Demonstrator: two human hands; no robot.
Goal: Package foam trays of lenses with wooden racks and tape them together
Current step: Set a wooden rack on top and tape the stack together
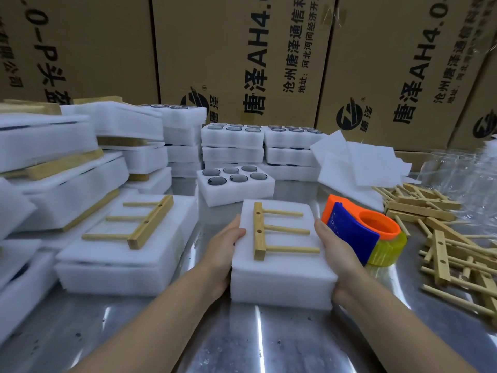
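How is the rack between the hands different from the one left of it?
The middle rack points its pegs right; the left rack points left and sits slanted. The left hand and right hand hold the middle rack's foam; nobody touches the other's. Both have three pegs.

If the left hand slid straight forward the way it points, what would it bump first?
Probably the open foam tray of six lenses, just beyond the foam stack the left hand holds; depth is unclear.

Packing workshop; printed cartons (242, 49) behind a steel table (242, 343) of foam trays (233, 146)
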